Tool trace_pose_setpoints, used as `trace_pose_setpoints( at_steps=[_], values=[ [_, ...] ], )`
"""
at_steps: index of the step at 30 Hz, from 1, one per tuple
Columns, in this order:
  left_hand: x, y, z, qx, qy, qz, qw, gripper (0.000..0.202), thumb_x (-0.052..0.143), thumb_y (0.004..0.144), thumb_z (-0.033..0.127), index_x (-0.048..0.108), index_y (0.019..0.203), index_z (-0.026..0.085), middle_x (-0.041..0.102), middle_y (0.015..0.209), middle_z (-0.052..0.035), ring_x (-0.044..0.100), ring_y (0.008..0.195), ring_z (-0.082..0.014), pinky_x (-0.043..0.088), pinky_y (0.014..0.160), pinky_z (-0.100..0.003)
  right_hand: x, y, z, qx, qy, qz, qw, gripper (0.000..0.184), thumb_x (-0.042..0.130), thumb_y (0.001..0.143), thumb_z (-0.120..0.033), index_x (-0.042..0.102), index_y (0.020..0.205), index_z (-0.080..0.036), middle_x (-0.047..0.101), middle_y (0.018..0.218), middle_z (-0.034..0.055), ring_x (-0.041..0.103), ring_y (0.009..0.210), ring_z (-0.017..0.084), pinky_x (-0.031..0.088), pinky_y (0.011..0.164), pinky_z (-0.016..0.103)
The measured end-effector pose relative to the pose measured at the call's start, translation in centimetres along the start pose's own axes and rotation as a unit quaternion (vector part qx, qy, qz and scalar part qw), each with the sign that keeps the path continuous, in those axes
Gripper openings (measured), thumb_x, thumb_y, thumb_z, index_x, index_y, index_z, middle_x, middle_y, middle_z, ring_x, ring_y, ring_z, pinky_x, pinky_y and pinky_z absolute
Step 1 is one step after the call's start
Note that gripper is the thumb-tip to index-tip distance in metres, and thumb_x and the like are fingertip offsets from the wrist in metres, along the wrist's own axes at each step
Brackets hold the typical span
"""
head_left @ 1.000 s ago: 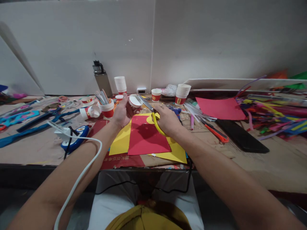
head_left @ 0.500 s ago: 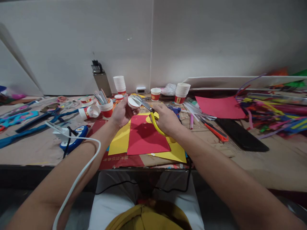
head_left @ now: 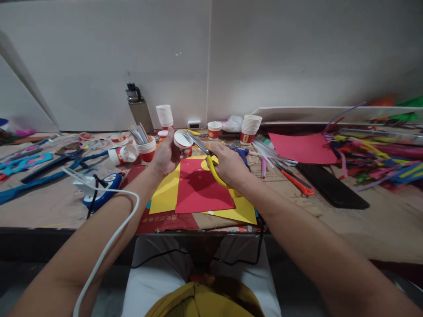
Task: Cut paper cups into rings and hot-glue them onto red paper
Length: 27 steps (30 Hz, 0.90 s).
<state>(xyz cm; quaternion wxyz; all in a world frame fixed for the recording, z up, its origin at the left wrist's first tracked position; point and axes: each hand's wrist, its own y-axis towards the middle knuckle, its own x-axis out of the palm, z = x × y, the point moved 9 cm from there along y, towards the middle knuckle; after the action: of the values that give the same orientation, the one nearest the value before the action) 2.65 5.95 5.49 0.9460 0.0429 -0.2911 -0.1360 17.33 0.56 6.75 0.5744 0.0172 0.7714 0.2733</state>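
Note:
My left hand (head_left: 166,155) holds a small red and white paper cup (head_left: 182,140) on its side, its white bottom facing me. My right hand (head_left: 229,165) grips yellow-handled scissors (head_left: 204,155), whose grey blades reach up to the cup's rim. Both hands hover above a red paper sheet (head_left: 201,187) that lies on yellow sheets (head_left: 165,196) on the table.
Stacks of paper cups (head_left: 250,127) and a grey bottle (head_left: 138,108) stand at the back. A cup of sticks (head_left: 145,147) sits left of my hand. An orange utility knife (head_left: 297,181), a black slab (head_left: 332,191), red paper (head_left: 302,149) and coloured strips (head_left: 373,158) lie right. A white cable (head_left: 109,246) crosses my left arm.
The cup has turned slightly in my left hand and shifted a little left, while the scissor blades stayed against its rim. My arms have barely moved.

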Motion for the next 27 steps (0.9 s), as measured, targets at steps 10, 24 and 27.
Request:
trace_pose_setpoints(
  at_steps=[10, 24, 27],
  values=[
    [0.1, -0.1, -0.3, 0.019, -0.006, -0.001, 1.000, 0.045, 0.052, 0.086, 0.060, 0.059, 0.083, 0.015, 0.063, 0.063, -0.0014, 0.056, 0.047, -0.0085, 0.038, 0.041, -0.019, -0.1, -0.1, 0.3, 0.005, 0.005, 0.007, 1.000, 0.045, 0.049, 0.091, -0.035, 0.050, 0.135, -0.027, 0.060, 0.121, 0.0114, 0.060, 0.103, 0.026, 0.047, 0.083, 0.035],
    [0.3, -0.3, -0.4, -0.020, 0.006, -0.008, 1.000, 0.041, 0.054, 0.087, 0.056, 0.057, 0.079, 0.016, 0.061, 0.060, -0.0014, 0.051, 0.043, -0.0076, 0.035, 0.037, -0.018, -0.2, -0.1, 0.1, 0.005, 0.019, 0.002, 1.000, 0.045, 0.053, 0.087, -0.027, 0.051, 0.132, -0.026, 0.057, 0.129, 0.0111, 0.059, 0.108, 0.026, 0.047, 0.087, 0.035],
    [0.3, -0.3, -0.3, -0.020, 0.007, -0.005, 1.000, 0.042, 0.054, 0.087, 0.057, 0.057, 0.079, 0.016, 0.061, 0.060, -0.0013, 0.050, 0.042, -0.0069, 0.032, 0.035, -0.017, -0.2, -0.2, 0.0, 0.010, 0.010, -0.004, 1.000, 0.045, 0.052, 0.087, -0.027, 0.052, 0.132, -0.026, 0.058, 0.127, 0.0113, 0.059, 0.109, 0.026, 0.047, 0.087, 0.035]
  ],
)
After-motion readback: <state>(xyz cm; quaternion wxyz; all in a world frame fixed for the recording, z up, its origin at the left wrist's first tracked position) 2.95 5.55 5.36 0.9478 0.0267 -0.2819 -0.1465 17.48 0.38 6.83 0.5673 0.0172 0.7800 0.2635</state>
